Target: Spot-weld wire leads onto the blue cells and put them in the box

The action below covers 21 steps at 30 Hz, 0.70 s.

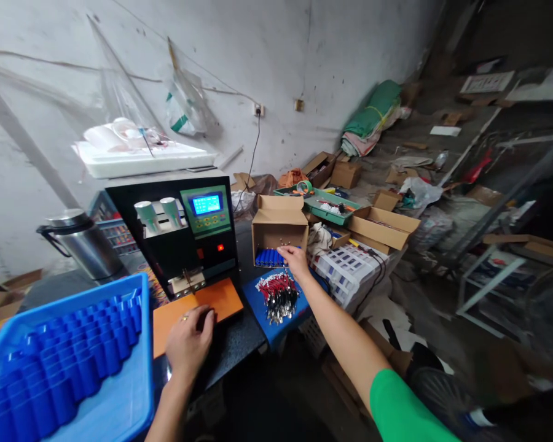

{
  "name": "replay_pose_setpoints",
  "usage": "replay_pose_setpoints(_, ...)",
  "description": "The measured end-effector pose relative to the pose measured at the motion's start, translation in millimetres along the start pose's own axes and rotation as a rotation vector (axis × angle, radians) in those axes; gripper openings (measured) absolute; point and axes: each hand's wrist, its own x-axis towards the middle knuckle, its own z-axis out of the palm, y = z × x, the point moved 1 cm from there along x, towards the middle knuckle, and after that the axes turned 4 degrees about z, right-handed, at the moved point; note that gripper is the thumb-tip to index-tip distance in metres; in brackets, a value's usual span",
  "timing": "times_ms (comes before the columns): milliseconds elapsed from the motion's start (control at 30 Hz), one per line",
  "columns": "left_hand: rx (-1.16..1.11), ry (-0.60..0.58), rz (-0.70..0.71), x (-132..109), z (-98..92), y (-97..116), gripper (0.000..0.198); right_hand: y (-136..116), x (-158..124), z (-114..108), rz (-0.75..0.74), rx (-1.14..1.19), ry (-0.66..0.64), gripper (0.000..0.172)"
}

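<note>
My right hand (295,259) reaches out to the mouth of an open cardboard box (279,230) lying on its side, fingers curled at the row of blue cylindrical cells (270,258) inside it. Just below that hand a bundle of red and black wires (280,296) lies on a blue lid (263,305). My left hand (188,344) rests on the orange plate (184,310) in front of a black machine (177,236) with a lit screen; its fingers are bent over something dark that I cannot make out.
A blue tray (120,405) full of upright blue cells sits at the near left. A steel kettle (80,242) stands left of the machine. White crates (345,270), open cartons (382,226) and a green tray (332,207) crowd the right. Cluttered floor lies beyond.
</note>
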Motion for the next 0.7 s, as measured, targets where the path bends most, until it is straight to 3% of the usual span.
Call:
replay_pose_setpoints(133,-0.040,-0.018,-0.035,0,-1.3,-1,0.030,-19,-7,16,0.010,0.183,0.017,0.033)
replay_pose_setpoints(300,-0.135,-0.065,-0.099,-1,-3.6,-3,0.034,-29,-29,44,0.103,0.361,-0.071,0.031)
replay_pose_setpoints(533,-0.303,-0.075,-0.178,-5,-5.7,-3,0.036,-17,-56,66,0.111,0.127,-0.116,0.026)
replay_pose_setpoints(700,-0.516,-0.051,-0.295,-9,-13.3,13,0.040,-20,-71,70,0.182,0.225,-0.120,0.032)
